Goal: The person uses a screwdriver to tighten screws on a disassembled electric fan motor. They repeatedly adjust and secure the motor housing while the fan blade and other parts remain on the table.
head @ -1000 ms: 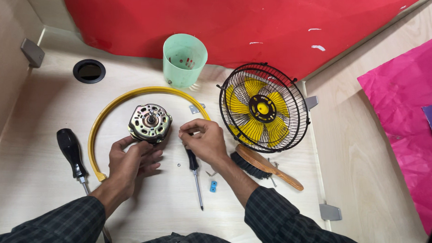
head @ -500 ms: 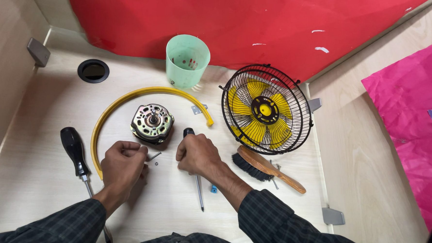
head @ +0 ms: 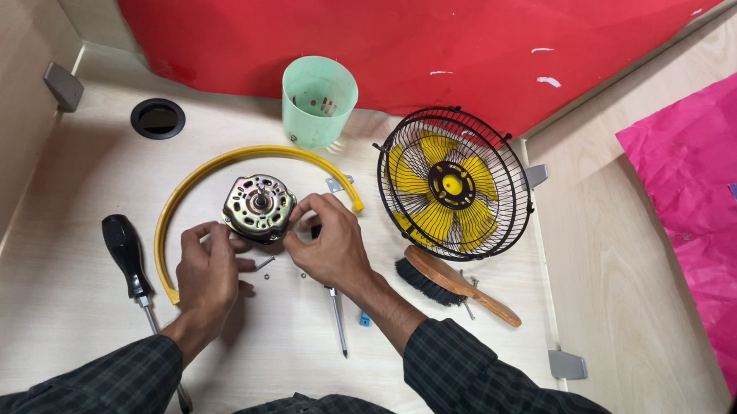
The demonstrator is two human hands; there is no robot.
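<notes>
Both hands moved up onto motor [head: 259,208]; green cup [head: 318,100] behind.

The pale worktop [head: 73,269] carries a fan motor [head: 258,208] (central), ringed by a yellow hoop [head: 217,162]; screwdrivers [head: 136,283] left, caged fan [head: 453,193] and brush [head: 455,284] right.

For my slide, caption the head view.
Both hands grip a motor beside a caged fan.

packages: none | labels: none | signs: none | screens: none
</notes>
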